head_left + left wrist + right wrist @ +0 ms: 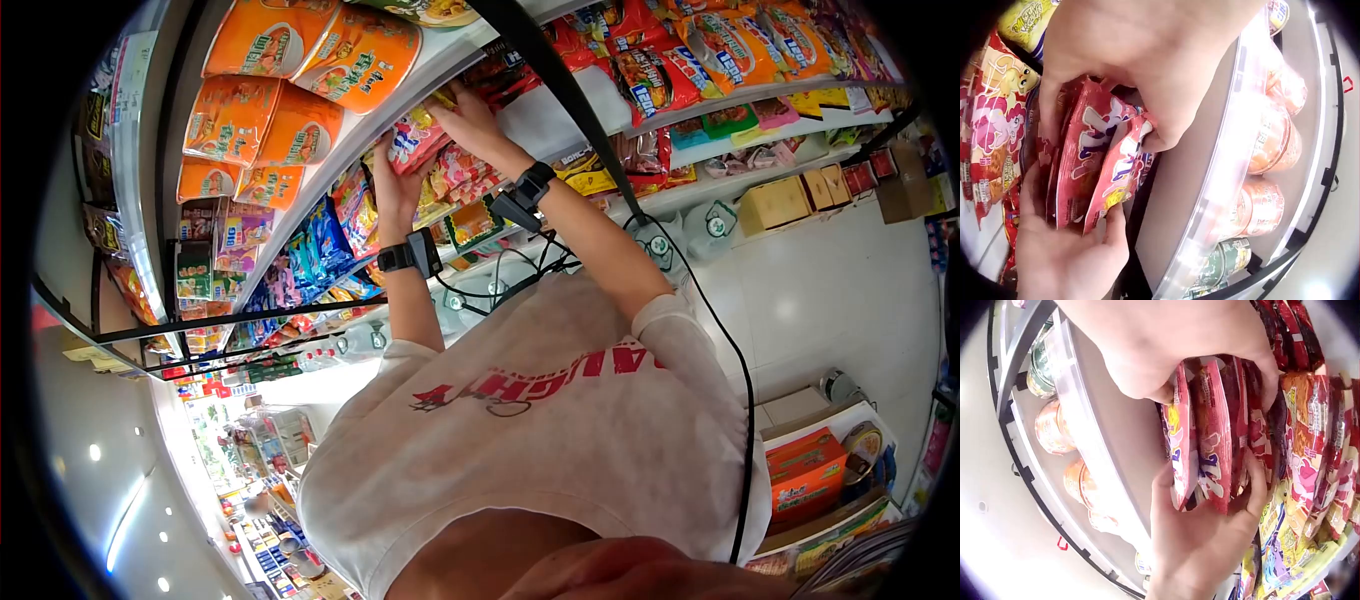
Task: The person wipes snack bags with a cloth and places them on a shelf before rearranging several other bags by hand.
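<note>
Both hands were up at the shelf (1222,187)! The left hand (395,190) clasped a bunch of red snack packets (415,140) from 6 o'clock, thumb and fingers curled round one end. The right hand (470,120) gripped the same bunch from 1 o'clock. The packets stood pressed together between the two palms, high at 11 o'clock in the head view, just beside the white shelf lip. Orange noodle bowls (300,130) sat at 9 o'clock of the hands. Pony-printed bags (997,125) lay at 9 o'clock in the left wrist view.

orange noodle bowls (290,130) line one shelf (440,62), blue packets (318,243) another; a cardboard box (775,203) sits on the floor (830,300).
</note>
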Demonstrator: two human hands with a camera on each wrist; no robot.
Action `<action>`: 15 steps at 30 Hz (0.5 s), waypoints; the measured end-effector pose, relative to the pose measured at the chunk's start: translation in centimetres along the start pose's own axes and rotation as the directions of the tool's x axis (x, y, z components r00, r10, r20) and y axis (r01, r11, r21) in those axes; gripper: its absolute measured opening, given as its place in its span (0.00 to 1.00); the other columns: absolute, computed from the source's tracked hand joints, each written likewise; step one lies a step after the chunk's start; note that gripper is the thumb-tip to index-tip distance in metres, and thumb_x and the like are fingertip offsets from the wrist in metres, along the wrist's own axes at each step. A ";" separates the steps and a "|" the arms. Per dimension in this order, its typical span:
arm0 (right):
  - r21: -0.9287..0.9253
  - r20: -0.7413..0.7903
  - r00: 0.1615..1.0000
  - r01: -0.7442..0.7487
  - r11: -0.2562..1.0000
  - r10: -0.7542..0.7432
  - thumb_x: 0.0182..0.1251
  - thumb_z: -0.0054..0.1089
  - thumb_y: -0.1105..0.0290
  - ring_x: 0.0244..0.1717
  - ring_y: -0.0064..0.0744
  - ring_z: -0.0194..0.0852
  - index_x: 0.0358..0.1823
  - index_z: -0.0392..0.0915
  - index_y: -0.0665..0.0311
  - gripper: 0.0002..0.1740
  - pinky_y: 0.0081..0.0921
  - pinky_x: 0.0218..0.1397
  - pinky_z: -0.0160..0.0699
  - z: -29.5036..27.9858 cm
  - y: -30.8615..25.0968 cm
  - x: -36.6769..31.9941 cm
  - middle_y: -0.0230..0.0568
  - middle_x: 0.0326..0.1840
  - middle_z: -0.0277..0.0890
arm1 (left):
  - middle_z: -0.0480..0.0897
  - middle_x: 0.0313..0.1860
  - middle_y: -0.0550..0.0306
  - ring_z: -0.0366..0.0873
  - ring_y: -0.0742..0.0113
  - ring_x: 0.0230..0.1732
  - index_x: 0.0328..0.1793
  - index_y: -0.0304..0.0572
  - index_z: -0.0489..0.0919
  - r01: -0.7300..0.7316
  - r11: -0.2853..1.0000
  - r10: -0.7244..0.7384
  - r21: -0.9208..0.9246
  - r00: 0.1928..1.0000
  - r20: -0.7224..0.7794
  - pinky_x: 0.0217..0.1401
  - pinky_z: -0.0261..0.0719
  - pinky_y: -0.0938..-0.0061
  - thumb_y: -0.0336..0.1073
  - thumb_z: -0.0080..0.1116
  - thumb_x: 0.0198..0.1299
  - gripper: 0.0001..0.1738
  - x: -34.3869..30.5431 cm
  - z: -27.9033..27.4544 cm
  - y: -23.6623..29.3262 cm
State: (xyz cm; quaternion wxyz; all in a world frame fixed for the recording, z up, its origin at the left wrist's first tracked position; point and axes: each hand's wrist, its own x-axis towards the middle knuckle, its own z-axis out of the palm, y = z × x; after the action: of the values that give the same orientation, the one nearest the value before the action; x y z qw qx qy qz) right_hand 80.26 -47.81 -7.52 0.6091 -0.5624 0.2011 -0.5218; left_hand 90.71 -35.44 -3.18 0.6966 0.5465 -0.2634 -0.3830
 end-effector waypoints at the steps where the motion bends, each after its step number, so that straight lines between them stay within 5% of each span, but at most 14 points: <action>1: 0.005 -0.019 1.000 0.017 1.000 -0.017 0.68 0.63 0.54 0.63 0.49 0.77 0.67 0.71 0.66 0.32 0.35 0.65 0.72 -0.1 0.0 0.0 0.54 0.60 0.80 | 0.71 0.72 0.51 0.73 0.47 0.70 0.75 0.50 0.65 -0.019 1.000 0.019 0.001 1.000 0.012 0.73 0.68 0.43 0.54 0.49 0.75 0.29 0.2 -0.1 0.0; 3: 0.012 -0.050 0.997 0.055 0.998 -0.054 0.68 0.63 0.53 0.62 0.49 0.78 0.67 0.71 0.65 0.32 0.35 0.64 0.73 -0.1 -0.2 0.1 0.54 0.59 0.80 | 0.70 0.73 0.53 0.72 0.47 0.71 0.76 0.51 0.64 -0.063 0.998 0.063 -0.002 0.998 0.031 0.73 0.68 0.42 0.55 0.47 0.76 0.30 0.5 -0.3 0.1; 6: -0.142 -0.077 0.997 0.003 0.990 -0.014 0.63 0.68 0.57 0.65 0.61 0.72 0.67 0.69 0.67 0.34 0.42 0.66 0.72 -0.4 -1.4 1.0 0.62 0.62 0.75 | 0.70 0.74 0.54 0.71 0.49 0.72 0.77 0.51 0.63 -0.059 0.994 0.062 -0.087 0.998 0.033 0.73 0.67 0.39 0.58 0.43 0.77 0.31 0.9 0.0 0.8; 10: -0.014 0.004 0.997 0.079 0.997 -0.079 0.63 0.69 0.57 0.64 0.55 0.74 0.63 0.72 0.70 0.33 0.40 0.65 0.72 0.1 0.8 2.6 0.61 0.62 0.75 | 0.71 0.73 0.53 0.70 0.50 0.73 0.77 0.49 0.64 -0.104 0.993 0.102 -0.053 0.994 -0.028 0.72 0.71 0.40 0.56 0.44 0.77 0.30 2.5 -1.1 0.4; 13: -0.061 -0.047 0.983 0.173 0.983 -0.176 0.71 0.62 0.56 0.56 0.44 0.78 0.59 0.75 0.73 0.27 0.34 0.61 0.73 0.4 0.4 2.2 0.55 0.56 0.80 | 0.72 0.72 0.53 0.71 0.50 0.72 0.76 0.48 0.66 -0.129 0.990 0.124 -0.053 0.988 -0.092 0.69 0.75 0.43 0.53 0.45 0.77 0.28 3.9 -2.4 -0.5; 15: -0.137 0.006 0.992 0.129 0.982 -0.129 0.68 0.66 0.57 0.56 0.44 0.76 0.60 0.74 0.72 0.28 0.34 0.61 0.72 -0.4 0.1 1.4 0.51 0.57 0.78 | 0.72 0.71 0.52 0.72 0.51 0.71 0.75 0.47 0.66 -0.143 0.988 0.135 -0.060 0.984 -0.115 0.67 0.78 0.44 0.52 0.46 0.77 0.28 4.7 -3.0 -0.9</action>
State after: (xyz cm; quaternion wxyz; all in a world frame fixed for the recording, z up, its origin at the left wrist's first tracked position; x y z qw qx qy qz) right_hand 80.51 -49.22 -7.19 0.5334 -0.6141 0.2005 -0.5460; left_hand 95.55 -37.75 -5.07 0.7534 0.5231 -0.2485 -0.3114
